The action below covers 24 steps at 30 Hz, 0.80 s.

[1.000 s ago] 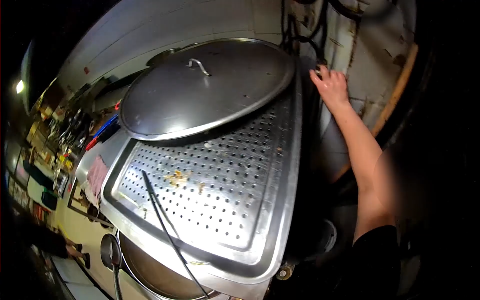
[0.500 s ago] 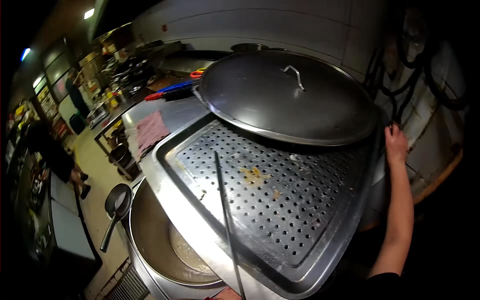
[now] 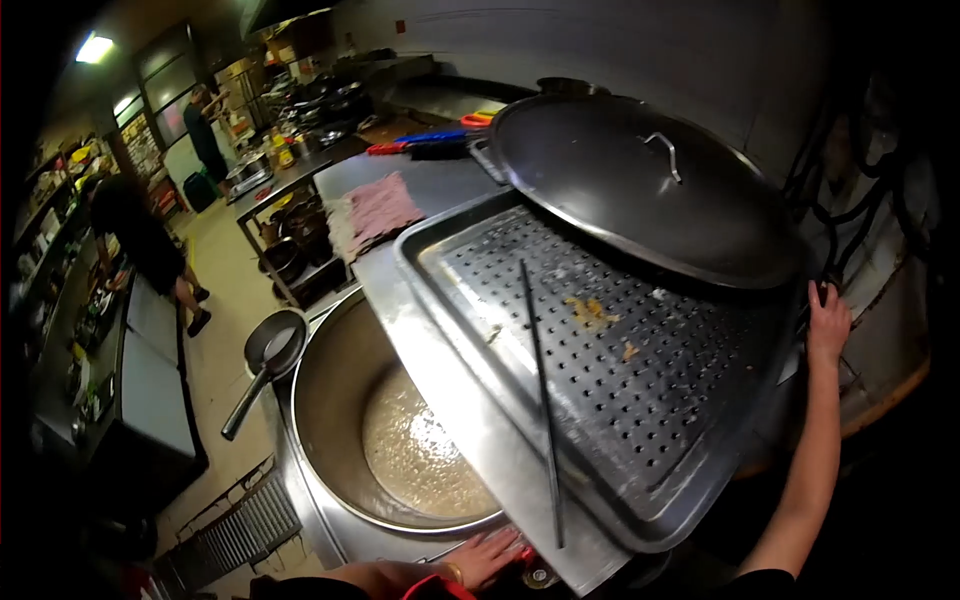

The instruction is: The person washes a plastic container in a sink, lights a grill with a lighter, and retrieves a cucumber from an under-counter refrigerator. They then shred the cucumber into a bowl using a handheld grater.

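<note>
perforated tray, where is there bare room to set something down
The perforated tray looks bare between the dark rod and its right rim, nearer than the scraps. The big lid crowds its far end; beyond its right edge, the right hand and dark hoses crowd the wall.

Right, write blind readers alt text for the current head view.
In a kitchen, the left hand rests beside a big open pot of cloudy liquid, the right hand by dark hoses; a large lid and thin rod overlie a perforated tray. Two people stand beyond.
</note>
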{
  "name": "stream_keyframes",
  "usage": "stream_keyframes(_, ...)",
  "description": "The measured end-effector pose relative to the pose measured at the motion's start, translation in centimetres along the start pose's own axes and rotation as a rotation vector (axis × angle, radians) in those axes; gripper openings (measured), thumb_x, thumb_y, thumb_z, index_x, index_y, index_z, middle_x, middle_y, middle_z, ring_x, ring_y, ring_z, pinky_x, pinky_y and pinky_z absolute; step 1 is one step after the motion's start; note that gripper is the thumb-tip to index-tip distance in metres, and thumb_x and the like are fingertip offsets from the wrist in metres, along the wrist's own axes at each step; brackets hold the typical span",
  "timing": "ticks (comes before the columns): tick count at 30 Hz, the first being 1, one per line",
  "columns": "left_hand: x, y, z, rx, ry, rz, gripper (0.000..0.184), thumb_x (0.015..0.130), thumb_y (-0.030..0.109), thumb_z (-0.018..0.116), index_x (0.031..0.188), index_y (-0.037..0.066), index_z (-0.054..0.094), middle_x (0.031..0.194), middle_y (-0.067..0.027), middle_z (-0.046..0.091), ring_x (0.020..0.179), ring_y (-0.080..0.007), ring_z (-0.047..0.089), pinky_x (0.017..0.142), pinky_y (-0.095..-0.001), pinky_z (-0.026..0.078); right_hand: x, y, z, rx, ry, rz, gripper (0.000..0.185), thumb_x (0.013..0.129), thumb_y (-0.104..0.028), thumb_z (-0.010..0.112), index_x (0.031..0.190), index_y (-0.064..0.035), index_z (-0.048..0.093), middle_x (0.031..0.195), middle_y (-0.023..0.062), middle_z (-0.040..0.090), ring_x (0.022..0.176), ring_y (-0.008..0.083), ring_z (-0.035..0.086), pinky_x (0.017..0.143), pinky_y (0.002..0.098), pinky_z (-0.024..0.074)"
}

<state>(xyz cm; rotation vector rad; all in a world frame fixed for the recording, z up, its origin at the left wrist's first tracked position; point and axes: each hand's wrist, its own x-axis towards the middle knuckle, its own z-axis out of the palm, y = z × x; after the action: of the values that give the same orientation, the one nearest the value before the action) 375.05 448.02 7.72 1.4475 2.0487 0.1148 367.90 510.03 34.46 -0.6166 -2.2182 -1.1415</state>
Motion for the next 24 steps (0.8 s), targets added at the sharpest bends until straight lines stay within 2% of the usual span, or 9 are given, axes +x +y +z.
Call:
stream_keyframes(1,-0.3,-0.9,1.6,-0.045,0.340,0.088,0.085,0.078,0.022,0.065,0.146,0.011,0.015,0.148,-0.0226,0.023,0.134,-0.0383,0.030,0.100,-0.0502,0.035,-0.9,-1.3,-2.5,-0.001,0.046,0.027,0.050,0.082,-0.002,0.055,0.129,-0.0184,0.051,0.129,0.0073,0.048,0.103,0.0275,0.052,0.087,0.0397,0.0445)
stream_keyframes(6,-0.2,-1.1,1.5,-0.068,0.325,0.088,0.085,0.076,0.028,0.065,0.146,0.010,0.018,0.151,-0.0203,0.017,0.138,-0.0349,0.022,0.106,-0.0494,0.027,-15.5,-5.9,-1.9,0.110,0.273,0.074,0.061,0.086,-0.013,0.060,0.141,-0.0175,0.035,0.147,0.0071,0.032,0.134,0.0271,0.031,0.109,0.0463,0.0234)
stream_keyframes(10,0.0,-1.6,2.9,-0.080,0.397,0.118,0.085,0.078,0.029,0.064,0.146,0.009,0.018,0.151,-0.0221,0.016,0.139,-0.0356,0.019,0.107,-0.0516,0.024,-36.7,-13.8,-10.0,0.357,0.109,0.009,0.054,0.092,-0.032,0.050,0.133,0.0006,0.039,0.144,0.0174,0.034,0.132,0.0330,0.033,0.109,0.0567,0.0200)
stream_keyframes(11,-0.1,-1.6,3.2,-0.070,0.420,0.131,0.087,0.077,0.031,0.064,0.146,0.007,0.016,0.151,-0.0229,0.015,0.139,-0.0358,0.018,0.108,-0.0519,0.024,-44.9,-15.6,-10.9,0.504,-0.288,0.187,0.048,0.089,-0.026,0.049,0.129,0.0016,0.044,0.142,0.0190,0.034,0.133,0.0363,0.030,0.109,0.0599,0.0139)
stream_keyframes(13,-1.3,-1.2,1.5,-0.119,0.364,0.130,0.094,0.075,0.035,0.066,0.146,0.004,0.013,0.151,-0.0240,0.013,0.140,-0.0359,0.016,0.109,-0.0521,0.021,-49.7,-17.7,-23.2,0.634,-0.440,-0.179,0.050,0.082,-0.024,0.051,0.125,-0.0002,0.045,0.140,0.0253,0.034,0.134,0.0434,0.023,0.111,0.0555,0.0109)
stream_keyframes(15,-1.4,-1.3,1.6,-0.214,0.370,0.152,0.099,0.074,0.036,0.067,0.146,0.002,0.009,0.151,-0.0244,0.010,0.141,-0.0361,0.012,0.111,-0.0528,0.016,-48.5,-19.7,-36.2,0.640,-0.957,-0.309,0.056,0.074,-0.017,0.058,0.127,-0.0043,0.045,0.133,0.0240,0.039,0.126,0.0424,0.035,0.106,0.0582,0.0207)
stream_keyframes(17,-0.5,-1.9,2.3,-0.264,0.416,0.202,0.098,0.075,0.033,0.067,0.146,0.001,0.008,0.151,-0.0256,0.011,0.141,-0.0364,0.010,0.112,-0.0535,0.014,-57.6,-20.8,-38.7,0.768,-0.560,-0.403,0.030,0.091,-0.032,0.055,0.108,-0.0097,0.066,0.106,0.0121,0.066,0.099,0.0282,0.060,0.099,0.0432,0.0414)
stream_keyframes(19,-3.4,-1.7,1.2,-0.174,0.452,0.298,0.081,0.080,0.023,0.062,0.143,0.000,0.018,0.148,-0.0219,0.022,0.140,-0.0334,0.018,0.112,-0.0536,0.013,-58.9,-21.5,-43.8,0.972,-0.722,-0.336,0.025,0.089,-0.028,0.056,0.090,-0.0063,0.068,0.084,0.0183,0.066,0.076,0.0370,0.062,0.074,0.0474,0.0507)
stream_keyframes(24,-18.4,-5.4,4.5,-0.379,0.498,0.546,0.057,0.084,0.005,0.053,0.138,0.009,0.036,0.136,-0.0144,0.045,0.131,-0.0291,0.039,0.113,-0.0539,0.015,-58.2,-25.0,-53.3,0.810,-1.001,-0.055,0.030,0.087,-0.031,0.057,0.073,-0.0057,0.064,0.066,0.0207,0.060,0.060,0.0409,0.057,0.058,0.0519,0.0452)
